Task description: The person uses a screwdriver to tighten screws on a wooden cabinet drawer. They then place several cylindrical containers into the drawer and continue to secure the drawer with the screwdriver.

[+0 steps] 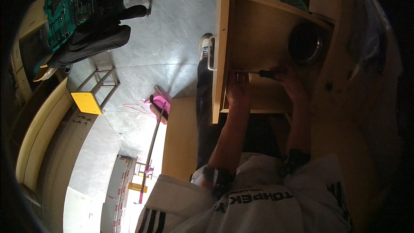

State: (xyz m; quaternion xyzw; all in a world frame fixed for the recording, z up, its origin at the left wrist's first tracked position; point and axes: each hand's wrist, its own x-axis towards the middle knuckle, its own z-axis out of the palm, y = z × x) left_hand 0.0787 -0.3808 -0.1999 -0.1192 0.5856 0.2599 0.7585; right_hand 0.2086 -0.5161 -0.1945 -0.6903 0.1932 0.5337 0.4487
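Note:
A pulled-out wooden drawer lies in front of me, its front panel on the left with a metal handle outside. Inside it, my right hand is closed around the dark handle of a screwdriver. The thin shaft points left at the inner face of the front panel. By the tip, my left hand has its fingers bunched together against that panel. Whatever they pinch is too small to make out. A dark round object with a shiny rim sits at the drawer's right side.
At left stand a stool with a yellow seat and a pink dustpan with a long handle on the grey tile floor. A green tool case and dark clothing lie upper left. My shoe shows beside the drawer.

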